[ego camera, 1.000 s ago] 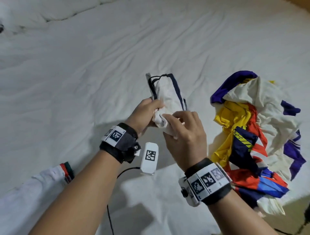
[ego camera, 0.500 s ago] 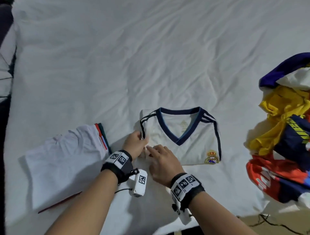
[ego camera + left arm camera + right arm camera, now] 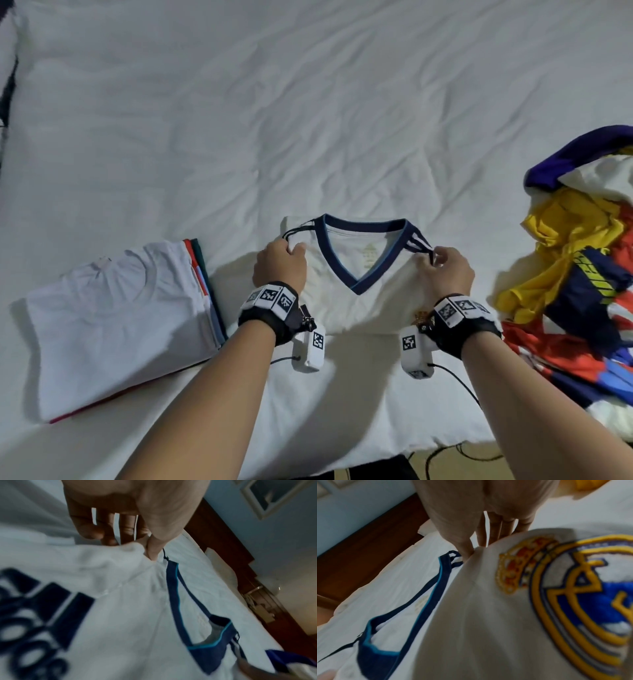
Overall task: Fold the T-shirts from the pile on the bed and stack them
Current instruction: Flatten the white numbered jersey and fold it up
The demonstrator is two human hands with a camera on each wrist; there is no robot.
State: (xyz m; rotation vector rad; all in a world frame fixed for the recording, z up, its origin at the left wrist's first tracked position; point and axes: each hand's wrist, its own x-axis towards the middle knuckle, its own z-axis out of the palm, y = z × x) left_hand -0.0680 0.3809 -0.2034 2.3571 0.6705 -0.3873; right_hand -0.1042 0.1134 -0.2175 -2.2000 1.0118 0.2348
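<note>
Your white-sheeted bed (image 3: pixel 308 102) carries everything here, its wrinkled cover running out to the far edge. At the bed's right edge sits the jumbled pile of unfolded T-shirts (image 3: pixel 579 274) in yellow, red, navy, purple and white. Near the front edge toward the left lies a folded white T-shirt with red and green trim (image 3: pixel 113 318), flat on the sheet. Just beside it, at the middle of the front edge, is the folded white jersey with a navy V-neck collar (image 3: pixel 363 301) and a gold-and-blue crest; it lies face up, collar toward the far edge. Your left hand (image 3: pixel 279 263) has its grip pinched closed on the jersey's left shoulder, thumb pressed against the fingers through the cloth. Your right hand (image 3: pixel 445 270) pinches the opposite shoulder at the navy stripes in the same way.
</note>
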